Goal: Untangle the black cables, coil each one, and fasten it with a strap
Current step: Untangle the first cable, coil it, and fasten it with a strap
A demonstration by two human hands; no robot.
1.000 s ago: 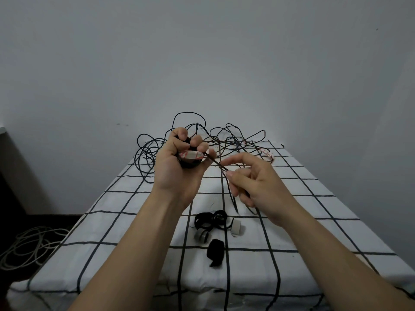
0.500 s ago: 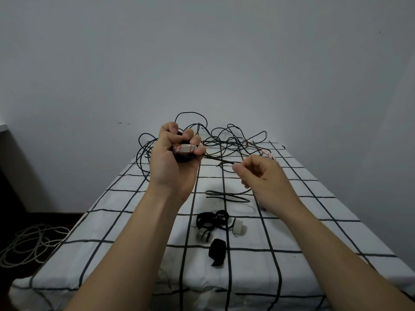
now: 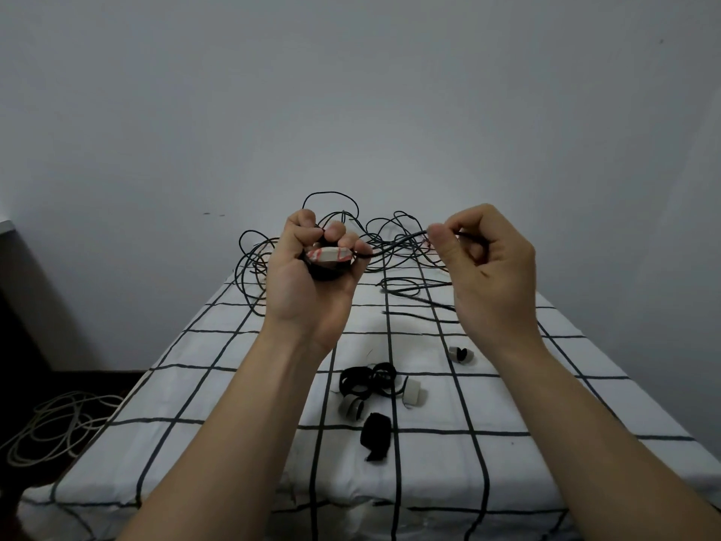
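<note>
My left hand (image 3: 312, 283) is raised above the table and grips a small coil of black cable together with a white plug marked in red (image 3: 329, 255). A stretch of that cable runs right to my right hand (image 3: 489, 267), which pinches it between thumb and fingers at about the same height. Behind both hands lies the tangle of black cables (image 3: 374, 236) at the far end of the table. Black straps (image 3: 366, 380) and a folded one (image 3: 376, 437) lie on the cloth near the middle.
The table wears a white cloth with a black grid (image 3: 234, 404). Small white and grey rolls (image 3: 414, 394) (image 3: 460, 354) sit by the straps. A pale cable heap (image 3: 58, 425) lies on the dark floor at left. A plain wall stands close behind.
My right hand has risen and swung right, drawing the cable taut from my left hand. A loop of cable now lies on the cloth beneath it. My left hand rose slightly.
</note>
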